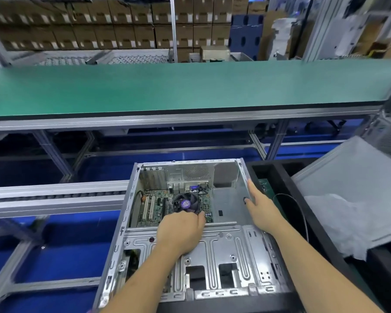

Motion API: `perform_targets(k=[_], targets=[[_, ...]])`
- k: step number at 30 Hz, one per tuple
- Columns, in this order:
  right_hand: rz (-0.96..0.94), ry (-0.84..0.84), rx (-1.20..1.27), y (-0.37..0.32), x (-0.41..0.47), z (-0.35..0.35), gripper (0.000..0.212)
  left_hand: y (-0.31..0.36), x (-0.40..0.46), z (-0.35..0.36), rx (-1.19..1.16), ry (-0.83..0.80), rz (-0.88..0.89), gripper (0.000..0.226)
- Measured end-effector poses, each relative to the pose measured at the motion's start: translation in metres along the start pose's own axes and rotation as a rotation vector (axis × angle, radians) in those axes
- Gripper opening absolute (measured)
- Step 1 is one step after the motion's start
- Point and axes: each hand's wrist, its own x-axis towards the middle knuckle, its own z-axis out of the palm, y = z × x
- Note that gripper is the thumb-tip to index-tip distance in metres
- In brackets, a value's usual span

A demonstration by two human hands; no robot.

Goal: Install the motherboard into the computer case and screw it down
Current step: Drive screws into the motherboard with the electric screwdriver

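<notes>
An open silver computer case (224, 249) lies flat in front of me. A green motherboard (154, 208) with a black cooler fan (186, 203) lies inside its far left part, its ports against the rear panel. My left hand (181, 231) reaches into the case, its fingers curled over the near edge of the cooler and the board. My right hand (261, 207) rests on the case's right side wall, index finger stretched along the rim and thumb inside.
A black foam tray (278, 175) to the right of the case holds another green board. A grey case panel (352, 177) and white wrapping (343, 218) lie further right. A green-topped bench (190, 89) runs behind; conveyor rails (54, 195) stand left.
</notes>
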Motion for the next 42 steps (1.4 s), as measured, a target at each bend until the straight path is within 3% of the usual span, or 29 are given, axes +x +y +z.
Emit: perform_targets(k=[2, 4, 6, 8, 10, 13, 15, 23, 28, 38, 42], targets=[[-0.017, 0.055, 0.152, 0.002, -0.003, -0.002, 0.054, 0.001, -0.002, -0.002, -0.018, -0.011, -0.008, 0.064], [0.053, 0.247, 0.269, 0.016, -0.005, -0.01, 0.034, 0.001, -0.004, -0.003, -0.029, -0.003, -0.015, 0.066], [0.175, 0.416, 0.162, 0.042, -0.004, -0.023, 0.028, 0.002, -0.004, -0.003, -0.029, 0.005, -0.016, 0.067], [0.303, 0.331, -0.065, 0.066, -0.004, -0.027, 0.029, 0.002, -0.003, -0.003, -0.023, 0.003, -0.014, 0.068], [0.433, 0.17, -0.23, 0.08, -0.001, -0.02, 0.048, 0.002, -0.003, -0.002, -0.012, -0.005, -0.015, 0.068], [0.577, 0.035, -0.232, 0.09, 0.001, -0.007, 0.073, 0.002, -0.003, -0.001, -0.012, 0.004, -0.012, 0.069], [0.585, -0.024, -0.209, 0.098, 0.002, -0.001, 0.073, 0.001, -0.002, 0.001, -0.009, 0.005, -0.024, 0.069], [0.522, -0.018, -0.085, 0.114, -0.001, 0.003, 0.06, 0.002, -0.001, 0.0, 0.008, -0.01, -0.051, 0.068], [0.389, 0.064, 0.085, 0.102, -0.005, -0.021, 0.044, 0.001, 0.0, -0.001, 0.03, -0.019, -0.042, 0.067], [0.021, 0.292, 0.174, -0.005, -0.042, -0.107, 0.016, 0.0, 0.0, -0.001, -0.013, -0.029, -0.033, 0.063], [-0.026, 0.299, 0.398, -0.059, -0.063, -0.14, 0.028, 0.0, -0.001, -0.003, -0.038, -0.039, -0.023, 0.063]])
